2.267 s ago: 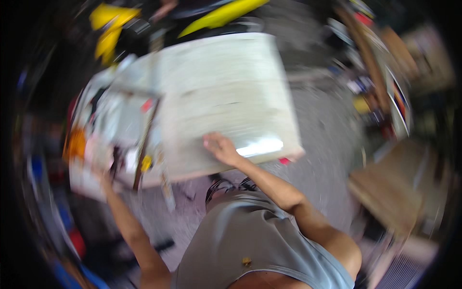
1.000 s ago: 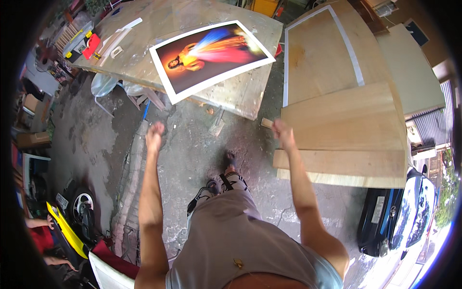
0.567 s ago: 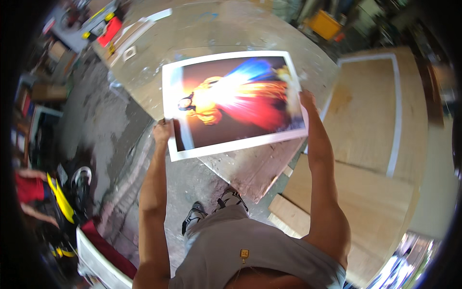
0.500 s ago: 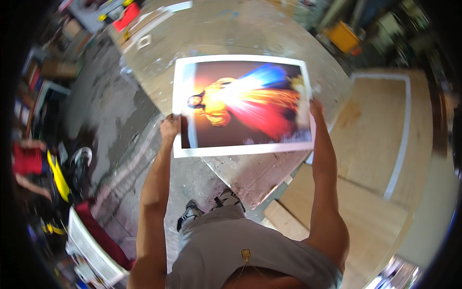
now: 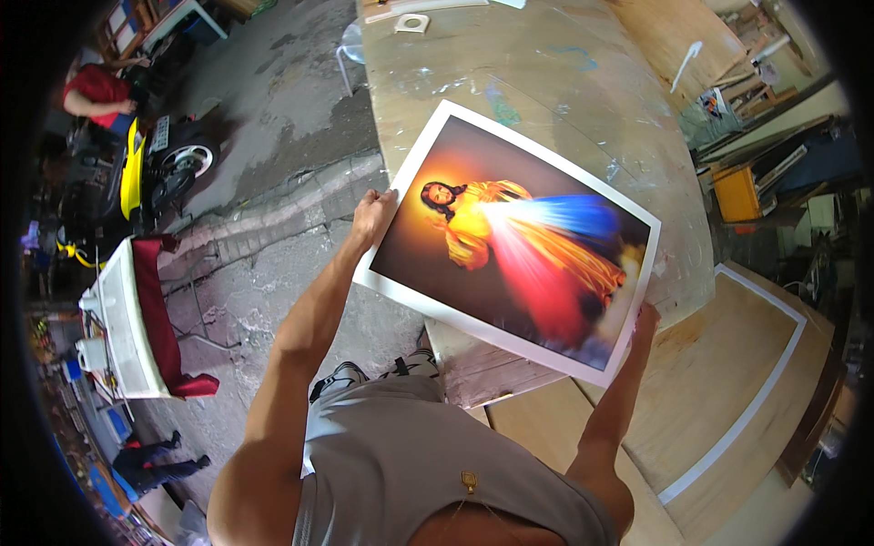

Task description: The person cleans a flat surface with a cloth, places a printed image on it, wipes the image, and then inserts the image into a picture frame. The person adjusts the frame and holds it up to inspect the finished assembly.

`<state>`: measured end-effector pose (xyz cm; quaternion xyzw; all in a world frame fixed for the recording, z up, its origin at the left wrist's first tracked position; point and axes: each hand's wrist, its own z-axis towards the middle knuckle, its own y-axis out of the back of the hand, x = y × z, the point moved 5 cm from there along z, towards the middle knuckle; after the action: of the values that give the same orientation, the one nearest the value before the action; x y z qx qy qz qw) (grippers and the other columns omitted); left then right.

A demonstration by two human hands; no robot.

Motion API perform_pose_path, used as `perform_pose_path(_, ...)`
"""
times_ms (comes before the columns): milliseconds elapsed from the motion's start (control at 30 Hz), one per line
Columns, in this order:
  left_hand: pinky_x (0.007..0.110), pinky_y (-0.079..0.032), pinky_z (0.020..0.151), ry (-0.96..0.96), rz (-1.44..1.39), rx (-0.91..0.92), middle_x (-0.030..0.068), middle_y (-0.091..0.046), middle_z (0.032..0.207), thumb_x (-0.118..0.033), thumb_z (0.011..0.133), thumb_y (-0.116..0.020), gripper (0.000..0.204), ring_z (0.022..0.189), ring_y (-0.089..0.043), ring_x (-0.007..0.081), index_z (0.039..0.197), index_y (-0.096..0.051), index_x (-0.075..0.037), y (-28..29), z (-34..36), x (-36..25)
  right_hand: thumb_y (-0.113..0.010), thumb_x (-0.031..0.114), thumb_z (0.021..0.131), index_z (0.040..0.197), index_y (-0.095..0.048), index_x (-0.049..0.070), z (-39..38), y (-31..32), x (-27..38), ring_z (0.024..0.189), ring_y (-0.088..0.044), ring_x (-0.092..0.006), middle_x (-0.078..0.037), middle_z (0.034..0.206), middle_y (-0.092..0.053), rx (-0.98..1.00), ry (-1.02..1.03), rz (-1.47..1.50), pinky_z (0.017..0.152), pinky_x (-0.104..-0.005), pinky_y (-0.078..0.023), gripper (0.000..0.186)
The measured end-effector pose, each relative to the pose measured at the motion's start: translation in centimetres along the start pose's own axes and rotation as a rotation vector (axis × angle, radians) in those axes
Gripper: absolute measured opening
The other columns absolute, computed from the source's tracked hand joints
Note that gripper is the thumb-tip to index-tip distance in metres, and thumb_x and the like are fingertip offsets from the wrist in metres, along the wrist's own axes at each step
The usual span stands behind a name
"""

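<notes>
Between my hands I hold a large picture print (image 5: 510, 246) with a white border, tilted so its right end lies lower in view. It shows a robed figure with blue and red rays on a dark ground, turned sideways. My left hand (image 5: 371, 217) is closed on the left border, fingers partly under the sheet. At the lower right edge my right hand (image 5: 645, 320) grips the border, its fingers mostly hidden. Below the print stands a worn, paint-spotted worktable (image 5: 564, 86); I cannot tell whether the print touches it.
Wooden boards (image 5: 719, 382), one bearing a white strip, lean or lie at the right. A yellow bin (image 5: 736, 193) stands among clutter beyond. At left are a white table (image 5: 137, 318) with dark red cloth, a yellow motorbike (image 5: 133, 173) and a person in red (image 5: 96, 91).
The print has turned clockwise in view, its right end now lower. Both hands keep their hold on it. My view has swung, showing more of the left side.
</notes>
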<state>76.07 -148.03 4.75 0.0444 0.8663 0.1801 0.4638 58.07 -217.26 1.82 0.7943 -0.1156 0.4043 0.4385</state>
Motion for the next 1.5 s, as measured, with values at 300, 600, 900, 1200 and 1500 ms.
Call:
perform_pose_path(300,0.021,-0.031,0.058,-0.200,-0.482,-0.073,-0.0063,-0.046,0.071,-0.019,0.094,-0.054,0.018,0.064,-0.036,0.0035,0.080,-0.051,-0.009,13.5,-9.6,5.4,-0.060,0.008,0.085,0.091,-0.067,0.003,-17.0,2.6,3.8,0.059,-0.050,-0.0058,0.002,0.071,-0.060,0.107,0.063,0.367,0.051,-0.0221,-0.035,0.011)
perform_pose_path(600,0.019,-0.032,0.062,-0.471,-0.685,-0.228,-0.0047,-0.047,0.074,-0.014,0.093,-0.056,0.013,0.067,-0.039,0.0031,0.085,-0.051,-0.006,35.2,-25.4,11.1,-0.058,0.013,0.091,0.109,-0.059,0.002,-34.0,1.5,7.9,0.086,-0.057,-0.0098,-0.001,0.095,-0.062,0.266,0.261,0.631,0.071,-0.0250,-0.044,0.021)
perform_pose_path(900,0.020,-0.035,0.067,-0.759,-0.736,-0.555,-0.0007,-0.052,0.079,-0.018,0.090,-0.062,0.019,0.072,-0.044,0.0046,0.086,-0.049,-0.005,50.5,-40.9,18.7,-0.053,0.010,0.094,0.113,-0.054,0.000,-46.5,-4.8,11.7,0.097,-0.057,-0.0164,-0.008,0.106,-0.058,0.528,0.414,0.808,0.085,-0.0356,-0.048,0.022)
perform_pose_path(1200,0.020,-0.034,0.063,-0.597,-0.605,-0.845,-0.0021,-0.048,0.075,-0.024,0.089,-0.061,0.022,0.070,-0.043,0.0040,0.086,-0.050,-0.005,60.7,-48.6,26.5,-0.057,0.012,0.091,0.114,-0.053,0.001,-56.0,-21.5,15.6,0.098,-0.056,-0.0172,-0.008,0.107,-0.059,0.877,0.354,0.606,0.087,-0.0397,-0.048,0.025)
perform_pose_path(1500,0.022,-0.035,0.055,-0.462,-0.193,-1.222,-0.0039,-0.047,0.066,-0.025,0.088,-0.059,0.021,0.061,-0.042,0.0048,0.082,-0.054,-0.005,82.4,-55.1,31.4,-0.061,0.013,0.088,0.113,-0.059,0.006,-79.1,-49.6,14.6,0.079,-0.060,-0.0123,-0.002,0.098,-0.064,1.275,0.191,0.233,0.069,-0.0247,-0.047,0.026)
